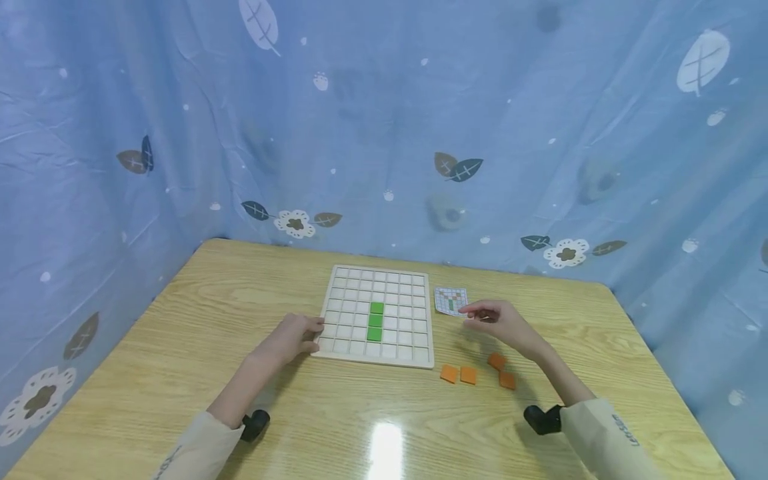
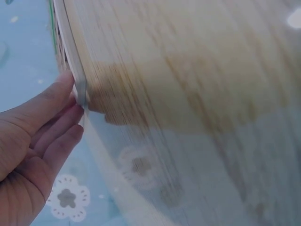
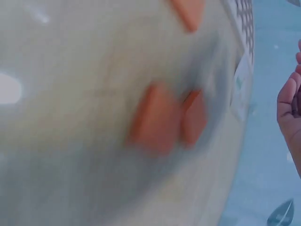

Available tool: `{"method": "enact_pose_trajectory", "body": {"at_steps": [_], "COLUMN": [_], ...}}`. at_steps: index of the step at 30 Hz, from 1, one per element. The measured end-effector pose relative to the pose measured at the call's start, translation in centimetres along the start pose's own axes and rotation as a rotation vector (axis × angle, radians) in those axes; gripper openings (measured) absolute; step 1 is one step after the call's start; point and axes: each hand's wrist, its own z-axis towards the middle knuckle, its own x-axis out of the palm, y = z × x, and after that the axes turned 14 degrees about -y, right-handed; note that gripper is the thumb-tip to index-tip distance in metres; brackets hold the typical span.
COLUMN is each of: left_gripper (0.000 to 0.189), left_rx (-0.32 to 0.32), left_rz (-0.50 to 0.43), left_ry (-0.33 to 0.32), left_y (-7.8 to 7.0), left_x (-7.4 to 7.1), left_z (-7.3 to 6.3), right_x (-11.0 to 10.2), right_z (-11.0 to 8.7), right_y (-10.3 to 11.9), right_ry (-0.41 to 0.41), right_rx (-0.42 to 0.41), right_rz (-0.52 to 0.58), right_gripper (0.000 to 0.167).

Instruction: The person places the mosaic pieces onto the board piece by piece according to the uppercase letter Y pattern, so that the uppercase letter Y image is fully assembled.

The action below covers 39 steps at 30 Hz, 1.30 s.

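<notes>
A white square grid board [image 1: 402,278] lies on the table, with a short column of green square tiles [image 1: 375,321] set in cells near its middle. My left hand [image 1: 296,335] grips the board's left edge near the front corner; the left wrist view shows the thumb [image 2: 65,84] and fingertips at that corner. Just right of the board is a small pattern card [image 1: 447,300] printed with a coloured grid. Above the table by the card hovers my right hand [image 1: 503,325], fingers loosely bent, nothing visible in them. Several orange square tiles [image 1: 469,375] lie in front of it.
The wooden table [image 1: 336,413] has a bright light reflection near its front. A blue patterned curtain [image 1: 384,120] hangs behind the table and along both sides. Black wrist devices [image 1: 543,420] sit at both cuffs.
</notes>
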Motion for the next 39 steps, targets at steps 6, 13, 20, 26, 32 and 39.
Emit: {"method": "enact_pose_trajectory", "body": {"at_steps": [6,13,20,26,32,39], "left_gripper": [0.038,0.039,0.039,0.039,0.039,0.038], "left_rx": [-0.018,-0.023,-0.030,-0.033,-0.045,-0.032], "left_rz": [-0.011,-0.005,-0.005,-0.034,-0.039,-0.036], "left_ry": [-0.003,0.005,0.007,0.001,0.003,-0.003], "left_y": [0.2,0.2,0.2,0.2,0.2,0.2], "left_x": [0.0,0.0,0.0,0.1,0.1,0.0], "left_z": [0.0,-0.1,-0.2,-0.1,-0.2,-0.2], "right_x": [-2.5,-3.4,-3.4,-3.3,-3.1,-3.0], "right_z": [-4.4,-8.2,-9.1,-9.1,-8.9,-7.6], "right_y": [-1.5,-4.2,-5.3,-5.3,-5.2,-4.2], "right_ry": [0.000,0.040,0.029,0.030,0.005,0.010], "right_rx": [0.043,-0.096,-0.254,-0.219,-0.180,-0.173], "right_rz": [0.011,0.000,-0.162,-0.184,-0.185,-0.150], "right_gripper": [0.038,0.031,0.028,0.025,0.023,0.024]}}
